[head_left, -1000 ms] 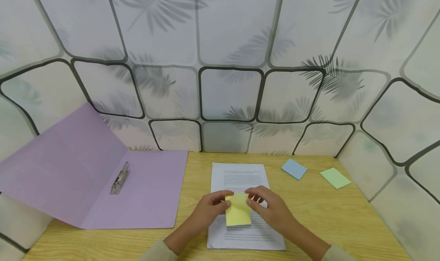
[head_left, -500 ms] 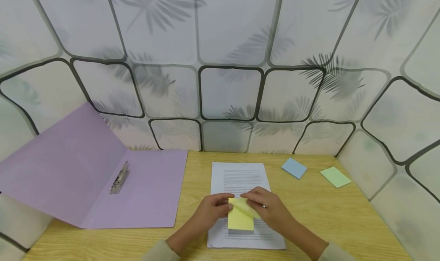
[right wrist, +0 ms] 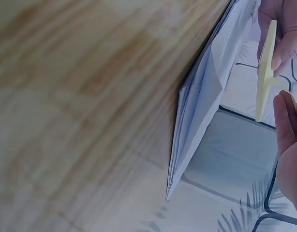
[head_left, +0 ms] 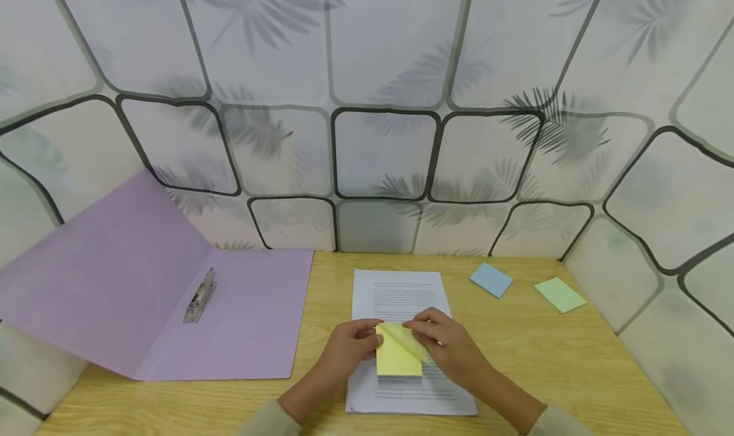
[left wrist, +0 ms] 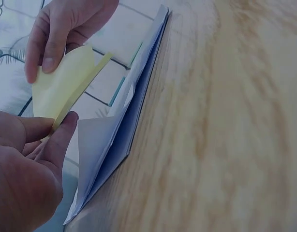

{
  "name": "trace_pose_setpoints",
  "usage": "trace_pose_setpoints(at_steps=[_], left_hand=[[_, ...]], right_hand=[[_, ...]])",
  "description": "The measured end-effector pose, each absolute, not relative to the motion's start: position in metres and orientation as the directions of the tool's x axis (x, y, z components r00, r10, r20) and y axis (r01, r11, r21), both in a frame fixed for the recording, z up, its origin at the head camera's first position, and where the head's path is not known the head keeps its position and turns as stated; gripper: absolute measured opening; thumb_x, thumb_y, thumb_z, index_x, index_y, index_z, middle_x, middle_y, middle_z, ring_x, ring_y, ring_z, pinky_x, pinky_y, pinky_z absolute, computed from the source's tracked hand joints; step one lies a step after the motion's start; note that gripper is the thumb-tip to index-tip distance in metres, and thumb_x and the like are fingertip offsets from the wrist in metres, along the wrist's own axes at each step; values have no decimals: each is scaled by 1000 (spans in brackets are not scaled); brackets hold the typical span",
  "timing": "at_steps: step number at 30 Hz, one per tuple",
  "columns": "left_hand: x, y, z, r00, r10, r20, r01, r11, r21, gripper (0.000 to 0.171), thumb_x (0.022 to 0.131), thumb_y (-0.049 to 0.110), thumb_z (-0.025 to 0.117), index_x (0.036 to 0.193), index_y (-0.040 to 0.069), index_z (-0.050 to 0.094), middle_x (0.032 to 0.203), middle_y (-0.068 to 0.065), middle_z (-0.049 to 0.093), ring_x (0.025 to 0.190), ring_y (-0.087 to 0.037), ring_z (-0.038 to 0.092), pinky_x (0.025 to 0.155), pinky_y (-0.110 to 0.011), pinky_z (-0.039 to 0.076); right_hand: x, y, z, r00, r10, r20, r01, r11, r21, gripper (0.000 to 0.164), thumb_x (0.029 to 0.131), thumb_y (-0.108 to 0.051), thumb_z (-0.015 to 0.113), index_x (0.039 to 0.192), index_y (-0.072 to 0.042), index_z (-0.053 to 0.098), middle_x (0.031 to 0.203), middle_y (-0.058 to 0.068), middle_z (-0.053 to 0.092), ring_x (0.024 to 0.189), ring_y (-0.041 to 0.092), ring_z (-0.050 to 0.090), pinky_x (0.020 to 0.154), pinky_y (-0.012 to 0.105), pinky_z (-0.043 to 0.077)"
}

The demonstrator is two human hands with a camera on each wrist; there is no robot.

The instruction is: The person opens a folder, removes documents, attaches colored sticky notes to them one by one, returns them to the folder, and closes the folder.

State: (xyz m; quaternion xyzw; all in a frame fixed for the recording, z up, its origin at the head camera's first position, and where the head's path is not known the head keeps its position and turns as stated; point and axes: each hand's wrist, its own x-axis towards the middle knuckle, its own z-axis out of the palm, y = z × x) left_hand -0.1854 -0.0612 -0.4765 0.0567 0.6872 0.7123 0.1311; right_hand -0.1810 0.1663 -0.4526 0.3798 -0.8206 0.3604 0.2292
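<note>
A yellow sticky note pad (head_left: 397, 361) is held above a stack of printed paper (head_left: 410, 296). My left hand (head_left: 346, 352) pinches the pad's upper left edge between thumb and fingers, as the left wrist view also shows. My right hand (head_left: 450, 345) pinches the top yellow sheet (left wrist: 61, 79), which curls up from the pad at its right side. In the left wrist view the sheet bends away from the pad's thick edge. The right wrist view shows the pad (right wrist: 265, 72) edge-on, the left hand's thumb and fingers at its upper part.
An open purple folder (head_left: 252, 315) with a metal clip (head_left: 199, 297) lies to the left, its cover leaning up. A blue sticky pad (head_left: 490, 280) and a green sticky pad (head_left: 560, 295) lie at the back right of the wooden table (head_left: 550, 359). A patterned wall (head_left: 384, 155) stands behind.
My right hand has peeled the top sheet's right side up, so it now curls diagonally across the pad. The pad shifts slightly in the left hand's grip. Folder and other pads stay put.
</note>
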Motion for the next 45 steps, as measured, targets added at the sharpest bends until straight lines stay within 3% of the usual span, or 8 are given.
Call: trace_pose_setpoints(at_steps=[8, 26, 40, 45], left_hand=[[-187, -66, -479, -963, 227, -145, -156, -34, 987, 38, 95, 6, 67, 131, -4, 63, 108, -11, 70, 98, -17, 70, 84, -33, 61], [-187, -82, -481, -965, 238, -108, -122, -44, 992, 40, 96, 3, 63, 133, -10, 58, 111, -14, 69, 99, -17, 69, 85, -32, 61], [-178, -113, -480, -966, 237, -108, -119, -34, 992, 42, 98, 8, 63, 136, -9, 55, 114, -15, 69, 100, -17, 69, 83, -29, 61], [-162, -149, -474, -968, 211, -138, -125, 74, 989, 41, 98, 11, 64, 135, -7, 58, 119, -17, 66, 100, -18, 67, 82, -26, 60]], right_hand=[[-182, 167, -453, -695, -376, 613, -705, 527, -475, 27, 86, 9, 72, 106, -7, 77, 101, -3, 65, 80, -1, 53, 63, 13, 50], [-183, 177, -450, -676, -268, 686, -698, 529, -482, 30, 82, 16, 71, 105, -3, 76, 100, 0, 66, 76, 1, 56, 63, 10, 50], [-185, 185, -445, -785, -102, 611, -571, 502, -650, 26, 90, 10, 67, 109, -7, 76, 101, 1, 66, 78, 7, 64, 67, 13, 55], [-185, 191, -444, -838, -90, 538, -508, 488, -710, 24, 93, 6, 66, 111, -7, 75, 104, 1, 66, 77, 8, 65, 66, 21, 59]])
